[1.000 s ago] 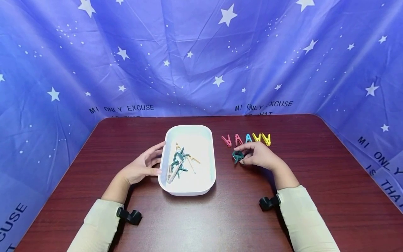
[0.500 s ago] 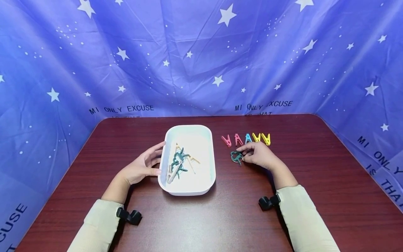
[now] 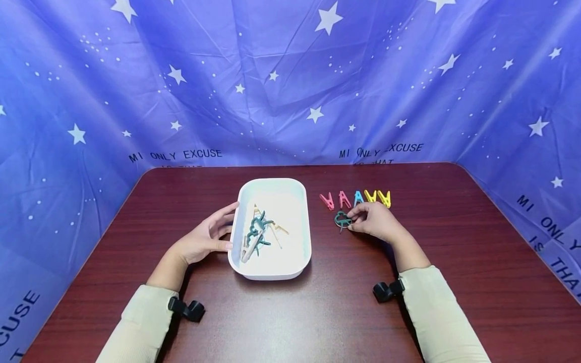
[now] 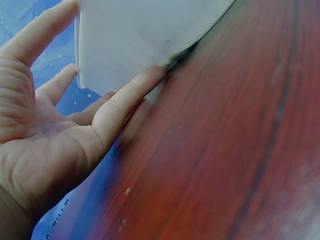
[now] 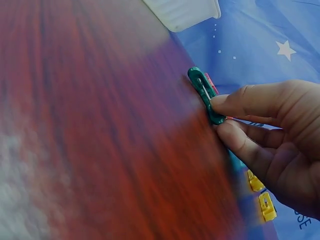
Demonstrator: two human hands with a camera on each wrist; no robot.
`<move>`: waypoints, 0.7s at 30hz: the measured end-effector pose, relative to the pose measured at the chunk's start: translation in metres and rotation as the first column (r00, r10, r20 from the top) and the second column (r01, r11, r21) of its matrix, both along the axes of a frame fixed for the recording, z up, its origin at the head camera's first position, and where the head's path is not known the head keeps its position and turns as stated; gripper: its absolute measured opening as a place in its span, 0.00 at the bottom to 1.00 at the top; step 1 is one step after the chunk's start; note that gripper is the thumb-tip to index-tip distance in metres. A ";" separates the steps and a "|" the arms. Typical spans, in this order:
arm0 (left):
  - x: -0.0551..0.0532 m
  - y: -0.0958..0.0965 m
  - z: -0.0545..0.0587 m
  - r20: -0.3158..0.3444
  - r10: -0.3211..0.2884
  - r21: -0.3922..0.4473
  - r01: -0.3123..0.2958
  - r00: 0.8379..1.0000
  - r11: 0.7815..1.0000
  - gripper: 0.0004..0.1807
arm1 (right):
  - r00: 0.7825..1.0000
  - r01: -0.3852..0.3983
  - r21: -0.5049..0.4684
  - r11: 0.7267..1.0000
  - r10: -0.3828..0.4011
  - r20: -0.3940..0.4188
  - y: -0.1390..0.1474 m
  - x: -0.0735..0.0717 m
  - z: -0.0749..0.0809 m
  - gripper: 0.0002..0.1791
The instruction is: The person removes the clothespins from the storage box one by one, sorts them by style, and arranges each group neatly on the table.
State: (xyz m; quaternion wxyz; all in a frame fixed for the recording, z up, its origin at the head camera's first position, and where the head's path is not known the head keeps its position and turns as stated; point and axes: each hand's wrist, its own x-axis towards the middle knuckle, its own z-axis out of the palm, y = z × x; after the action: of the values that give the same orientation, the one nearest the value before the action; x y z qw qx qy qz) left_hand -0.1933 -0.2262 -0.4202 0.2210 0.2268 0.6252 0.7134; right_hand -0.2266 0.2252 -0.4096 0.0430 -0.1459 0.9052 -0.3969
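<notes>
In the head view my right hand (image 3: 374, 222) pinches a green plant clip (image 3: 342, 220) between thumb and index finger, low over the table. The right wrist view shows this green clip (image 5: 199, 82) edge-on, its near end at the fingertips. My left hand (image 3: 202, 243) touches the left side of a white tray (image 3: 272, 276) with fingers spread. From the left wrist, the fingers lie against the tray's outer wall (image 4: 135, 45). Inside the tray are more green clips (image 3: 259, 224), a pale wooden clothespin (image 3: 248, 250) and small light-coloured pieces (image 3: 278, 232).
Behind the right hand runs a row of small clothespins: two pink ones (image 3: 327, 201), a blue one (image 3: 358, 197) and two yellow ones (image 3: 384, 198). The dark red table (image 3: 272, 322) meets a blue star-printed cloth (image 3: 272, 101) at the back and sides.
The green clip turned in the right fingers from half-covered to facing up, then shifted slightly back toward the clothespin row. The left hand and tray stayed put.
</notes>
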 end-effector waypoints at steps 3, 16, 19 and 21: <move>0.000 0.000 0.001 -0.001 -0.002 0.002 0.002 1.000 1.000 0.55 | 1.000 0.006 0.001 1.000 -0.006 0.011 0.000 0.000 0.001 0.13; 0.001 0.000 0.003 0.003 0.003 -0.003 -0.003 1.000 1.000 0.56 | 0.999 -0.017 -0.102 0.995 0.020 0.029 0.002 0.003 0.016 0.15; 0.001 0.000 0.002 0.002 0.001 0.002 -0.001 1.000 1.000 0.56 | 0.999 -0.017 -0.121 0.993 0.020 0.026 0.001 0.005 0.020 0.15; 0.001 0.001 0.002 0.004 -0.001 0.003 0.001 1.000 1.000 0.56 | 0.999 -0.020 -0.137 0.990 0.023 0.024 0.000 0.007 0.022 0.15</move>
State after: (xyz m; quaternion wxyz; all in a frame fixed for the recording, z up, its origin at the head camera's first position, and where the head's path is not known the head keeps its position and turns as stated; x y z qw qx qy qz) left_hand -0.1921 -0.2255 -0.4180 0.2223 0.2260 0.6233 0.7148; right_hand -0.2201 0.2248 -0.3879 0.0488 -0.1532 0.8737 -0.4591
